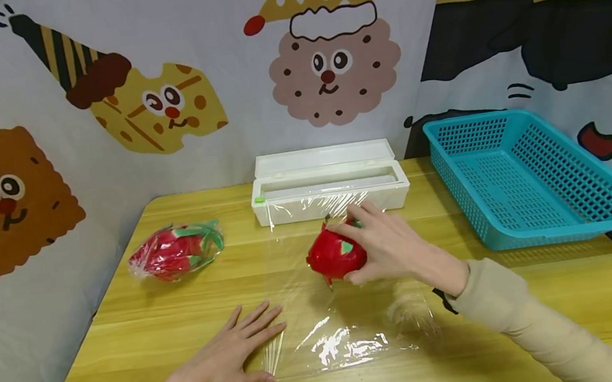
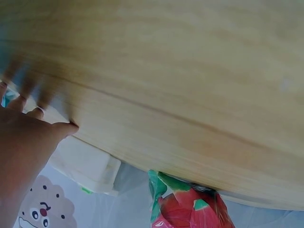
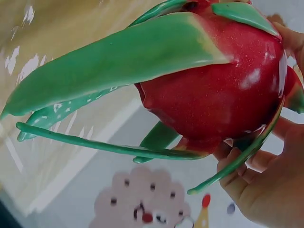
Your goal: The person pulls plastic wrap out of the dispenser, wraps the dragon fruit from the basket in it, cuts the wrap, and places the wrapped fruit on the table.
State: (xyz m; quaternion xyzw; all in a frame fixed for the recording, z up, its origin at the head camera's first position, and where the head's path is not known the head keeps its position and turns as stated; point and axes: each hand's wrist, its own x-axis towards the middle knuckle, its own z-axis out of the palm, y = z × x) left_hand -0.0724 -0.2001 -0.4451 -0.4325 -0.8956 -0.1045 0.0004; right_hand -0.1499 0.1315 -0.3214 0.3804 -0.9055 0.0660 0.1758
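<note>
My right hand grips a red dragon fruit with green leaf tips, over a sheet of clear cling film on the table. In the right wrist view the dragon fruit shows its long green leaves, with fingers and thumb round its far side. With fingers spread, my left hand rests on the table at the film's left edge, where the film is creased. The film runs back to a white cling film box with its lid raised.
Another dragon fruit, wrapped in clear film, lies on the left of the wooden table. A blue-green plastic basket stands at the right. Behind the table hangs a cloth printed with cartoon figures.
</note>
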